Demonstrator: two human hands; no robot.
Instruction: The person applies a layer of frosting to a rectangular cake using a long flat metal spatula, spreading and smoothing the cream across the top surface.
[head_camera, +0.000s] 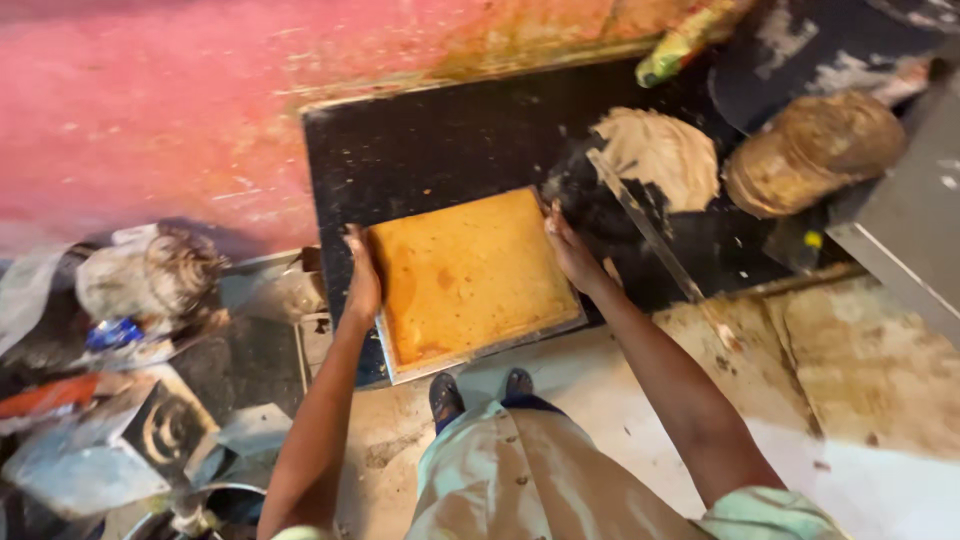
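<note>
A rectangular metal tray (480, 353) filled with a flat golden-orange baked slab (465, 275) rests on a black stone counter (430, 140), overhanging its near edge. My left hand (361, 280) grips the tray's left side. My right hand (570, 250) holds the tray's right side near the far corner. Both arms reach forward from below.
A tan dough mound (660, 155) with a long flat blade (645, 225) lies right of the tray, a round brown lump (815, 150) further right. A yellow-green packet (680, 45) lies at the back. Cluttered bags and containers (130, 300) sit left. My shoes (480, 392) stand on the pale floor.
</note>
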